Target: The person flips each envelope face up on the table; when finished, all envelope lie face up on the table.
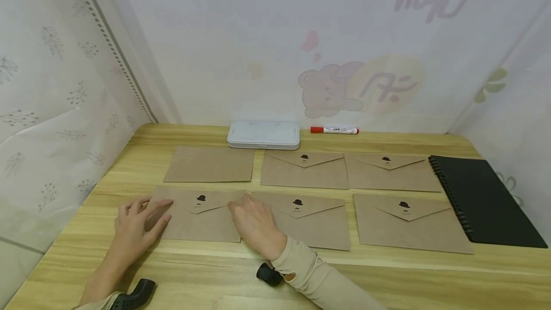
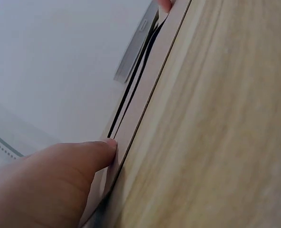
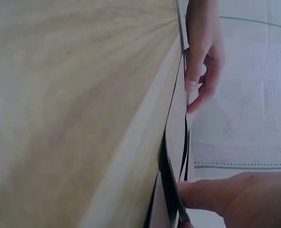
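At the front left of the table lies a brown paper envelope (image 1: 202,224) with a pointed flap and a small printed black hat. My left hand (image 1: 137,226) rests at its left edge, fingers spread and loosely bent, thumb (image 2: 105,149) on the paper. At the envelope's upper right corner, my right hand (image 1: 256,224) pinches the edge; in the right wrist view that edge curves up to the fingertips. Close by on the right, partly behind the right hand and sleeve, is another hat-printed envelope (image 1: 318,228).
More envelopes lie around: one (image 1: 413,233) at front right, two flap-up ones (image 1: 305,176) in the back row, and a plain-faced one (image 1: 211,166). Behind them are a pale flat case (image 1: 263,134) and a red-capped marker (image 1: 335,130). A black spiral notebook (image 1: 490,200) sits far right.
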Demonstrator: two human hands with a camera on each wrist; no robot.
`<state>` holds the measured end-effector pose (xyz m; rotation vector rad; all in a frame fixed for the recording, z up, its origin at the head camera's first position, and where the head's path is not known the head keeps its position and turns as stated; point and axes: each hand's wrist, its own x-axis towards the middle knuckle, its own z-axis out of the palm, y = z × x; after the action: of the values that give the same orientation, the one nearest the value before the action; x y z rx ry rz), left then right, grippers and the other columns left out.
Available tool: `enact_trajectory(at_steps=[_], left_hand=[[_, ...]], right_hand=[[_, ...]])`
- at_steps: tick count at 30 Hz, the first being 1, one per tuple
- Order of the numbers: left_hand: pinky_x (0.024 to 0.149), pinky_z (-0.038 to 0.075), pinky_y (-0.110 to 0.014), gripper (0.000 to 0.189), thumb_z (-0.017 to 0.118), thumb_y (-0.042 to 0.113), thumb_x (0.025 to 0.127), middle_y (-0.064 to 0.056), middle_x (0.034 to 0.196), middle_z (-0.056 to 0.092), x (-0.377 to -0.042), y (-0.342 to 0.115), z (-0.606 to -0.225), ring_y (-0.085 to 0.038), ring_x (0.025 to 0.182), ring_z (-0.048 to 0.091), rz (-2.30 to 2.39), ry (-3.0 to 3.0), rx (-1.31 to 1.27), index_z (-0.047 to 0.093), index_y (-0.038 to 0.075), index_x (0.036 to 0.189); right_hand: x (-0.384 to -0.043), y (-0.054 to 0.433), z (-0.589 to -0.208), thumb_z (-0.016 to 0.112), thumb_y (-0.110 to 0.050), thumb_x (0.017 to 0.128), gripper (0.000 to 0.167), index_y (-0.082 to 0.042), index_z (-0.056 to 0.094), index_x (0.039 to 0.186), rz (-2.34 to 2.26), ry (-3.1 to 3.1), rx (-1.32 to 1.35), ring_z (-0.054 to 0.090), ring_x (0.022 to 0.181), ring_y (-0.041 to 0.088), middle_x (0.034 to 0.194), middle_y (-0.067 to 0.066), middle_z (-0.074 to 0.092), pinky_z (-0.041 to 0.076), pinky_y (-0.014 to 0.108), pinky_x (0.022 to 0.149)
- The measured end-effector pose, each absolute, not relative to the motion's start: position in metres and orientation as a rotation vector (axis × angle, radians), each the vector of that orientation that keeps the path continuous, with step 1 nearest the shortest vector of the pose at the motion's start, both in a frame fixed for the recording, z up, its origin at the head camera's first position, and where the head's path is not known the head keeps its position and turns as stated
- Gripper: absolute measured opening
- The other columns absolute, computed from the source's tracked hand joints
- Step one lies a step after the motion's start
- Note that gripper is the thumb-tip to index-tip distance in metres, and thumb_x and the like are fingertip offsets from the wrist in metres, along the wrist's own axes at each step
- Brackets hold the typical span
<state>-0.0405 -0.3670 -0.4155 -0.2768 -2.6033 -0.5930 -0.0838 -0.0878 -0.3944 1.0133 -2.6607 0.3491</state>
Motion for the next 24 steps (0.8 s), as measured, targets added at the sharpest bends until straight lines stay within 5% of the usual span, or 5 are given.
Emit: enact_trajectory(at_steps=[9,14,19,24], left_hand=[[0.074,0.014,-0.064,0.024,0.061,0.022,0.09,-0.026,0.13,0.035,-0.038,-0.366,-0.411,-0.054,0.111,0.02,-0.674,-2.701,-0.256,0.062,0.014,0.112],[0.072,0.018,-0.065,0.02,0.063,0.012,0.087,-0.025,0.124,0.044,-0.043,-0.366,-0.405,-0.053,0.108,0.028,-0.699,-2.665,-0.275,0.063,0.011,0.107],[0.076,0.029,-0.064,0.023,0.059,-0.01,0.081,-0.027,0.112,0.054,-0.056,-0.366,-0.377,-0.049,0.102,0.043,-0.772,-2.595,-0.348,0.061,0.0,0.102],[0.084,0.028,-0.066,0.02,0.055,0.005,0.092,-0.031,0.119,0.047,-0.069,-0.375,-0.347,-0.052,0.111,0.037,-0.872,-2.71,-0.322,0.057,-0.004,0.11]], right_hand=[[-0.087,-0.09,-0.392,0.066,-0.012,0.082,0.009,-0.018,0.071,0.079,0.323,-2.653,1.0,0.04,0.054,0.009,0.058,-0.001,0.044,0.027,0.019,0.035],[-0.09,-0.093,-0.389,0.068,-0.012,0.081,0.005,-0.016,0.071,0.084,0.375,-2.708,1.024,0.041,0.054,0.008,0.069,0.0,0.049,0.03,0.019,0.037],[-0.1,-0.089,-0.371,0.067,-0.01,0.078,0.019,-0.01,0.067,0.097,0.738,-2.731,1.047,0.049,0.063,0.007,0.082,0.0,0.056,0.038,0.017,0.048],[-0.119,-0.079,-0.354,0.067,-0.009,0.08,0.021,-0.007,0.066,0.102,1.117,-2.688,0.957,0.048,0.071,0.01,0.08,0.001,0.055,0.038,0.02,0.058]])
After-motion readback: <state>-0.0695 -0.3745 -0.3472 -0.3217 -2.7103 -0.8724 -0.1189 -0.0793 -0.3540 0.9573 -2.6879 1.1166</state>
